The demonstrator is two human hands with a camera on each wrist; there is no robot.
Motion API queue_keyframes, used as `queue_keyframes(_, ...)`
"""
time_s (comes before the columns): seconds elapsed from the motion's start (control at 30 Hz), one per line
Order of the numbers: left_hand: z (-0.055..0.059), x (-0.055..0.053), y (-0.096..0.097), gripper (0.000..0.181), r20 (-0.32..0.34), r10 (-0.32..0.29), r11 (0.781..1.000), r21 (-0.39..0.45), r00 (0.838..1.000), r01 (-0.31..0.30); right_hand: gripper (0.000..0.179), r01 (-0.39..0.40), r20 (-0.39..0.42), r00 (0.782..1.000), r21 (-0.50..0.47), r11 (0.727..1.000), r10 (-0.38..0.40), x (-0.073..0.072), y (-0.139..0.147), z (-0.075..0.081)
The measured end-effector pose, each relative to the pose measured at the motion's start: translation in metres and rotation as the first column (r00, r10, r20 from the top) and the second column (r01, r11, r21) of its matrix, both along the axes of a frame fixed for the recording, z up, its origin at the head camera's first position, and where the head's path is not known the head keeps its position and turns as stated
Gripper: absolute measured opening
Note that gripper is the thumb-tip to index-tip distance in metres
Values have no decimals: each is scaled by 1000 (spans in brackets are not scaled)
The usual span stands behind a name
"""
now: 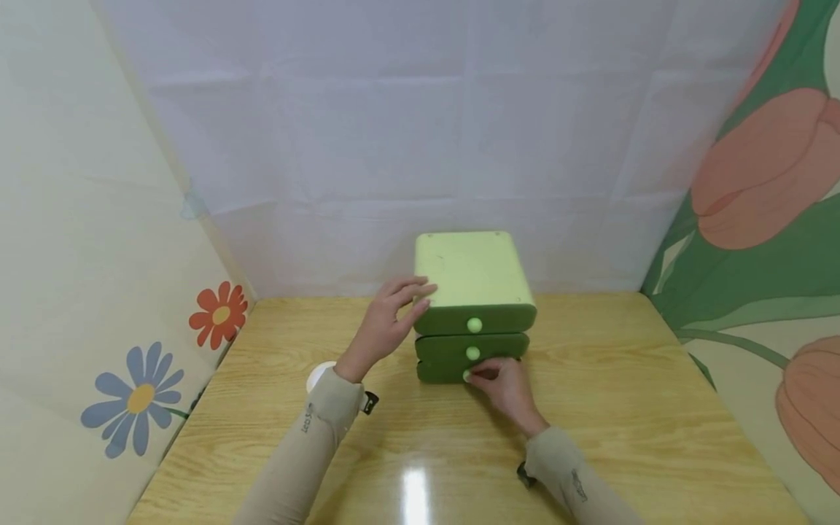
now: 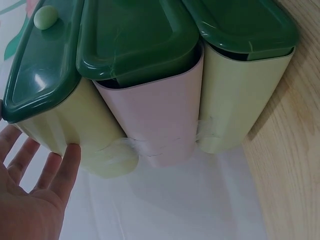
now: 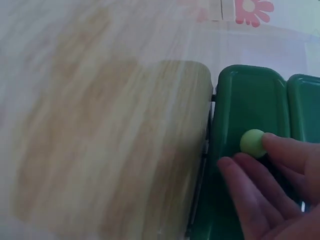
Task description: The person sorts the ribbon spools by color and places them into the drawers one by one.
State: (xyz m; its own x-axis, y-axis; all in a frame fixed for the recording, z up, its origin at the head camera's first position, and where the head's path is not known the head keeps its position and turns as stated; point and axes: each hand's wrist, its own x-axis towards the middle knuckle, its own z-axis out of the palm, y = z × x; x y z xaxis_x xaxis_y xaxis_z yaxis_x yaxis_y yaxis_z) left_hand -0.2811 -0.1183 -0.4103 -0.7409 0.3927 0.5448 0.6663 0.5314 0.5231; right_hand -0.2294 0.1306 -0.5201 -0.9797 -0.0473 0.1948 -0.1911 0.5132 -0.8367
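Note:
A small three-drawer cabinet [image 1: 469, 266] stands on the table, with a pale green top and dark green drawer fronts. Each front has a round light green knob. My left hand [image 1: 390, 313] rests at the cabinet's top left edge, fingers extended against its side. Low on the front, my right hand [image 1: 508, 390] pinches the bottom drawer knob [image 3: 252, 143] between thumb and fingers. In the left wrist view the middle drawer [image 2: 145, 40] and bottom drawer [image 2: 245, 25] show narrow gaps behind their fronts. The middle casing [image 2: 155, 110] is pink, and clear tape crosses the sides.
The wood-grain table [image 1: 590, 408] spreads around the cabinet. A white round object [image 1: 319, 373] lies partly hidden behind the left sleeve. A white cloth [image 1: 367, 146] hangs behind, and flower-patterned sheets [image 1: 755, 182] stand at both sides.

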Motion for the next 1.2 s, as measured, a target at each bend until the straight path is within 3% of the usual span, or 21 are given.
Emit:
queue_keyframes(0.17, 0, 0, -1, 36, 11, 4, 1000, 10, 1000, -4, 9, -171, 4, 985, 76, 982, 171, -2, 10, 7)
queue_keyframes(0.33, 1, 0, -2, 36, 6, 5, 1000, 18, 1000, -6, 26, -364, 147, 924, 56, 930, 353, -5, 22, 16)
queue_keyframes(0.47, 1, 0, -3, 36, 0, 3, 1000, 15, 1000, -3, 34, -412, 207, 893, 17, 911, 400, -6, 25, 17)
queue_keyframes(0.53, 1, -1, -2, 36, 1, 3, 1000, 13, 1000, -3, 32, -391, 202, 902, 6, 920, 382, -7, 23, 15)
queue_keyframes(0.7, 0, -2, -1, 36, 11, 8, 1000, 4, 1000, -8, 22, -277, 124, 955, 53, 960, 268, -12, 15, 8)
queue_keyframes(0.8, -1, -1, 0, 36, 21, 11, 1000, -2, 1000, -11, 16, -219, 94, 973, 88, 972, 211, -13, 11, 6)
queue_keyframes(0.93, 0, 0, 1, 37, 23, 10, 1000, -6, 1000, -10, 11, -190, 88, 979, 87, 978, 183, -12, 10, 4)
queue_keyframes(1.2, 0, -1, 1, 38, 19, 3, 1000, -8, 1000, -2, 13, -231, 127, 967, 60, 971, 222, -10, 13, 6)
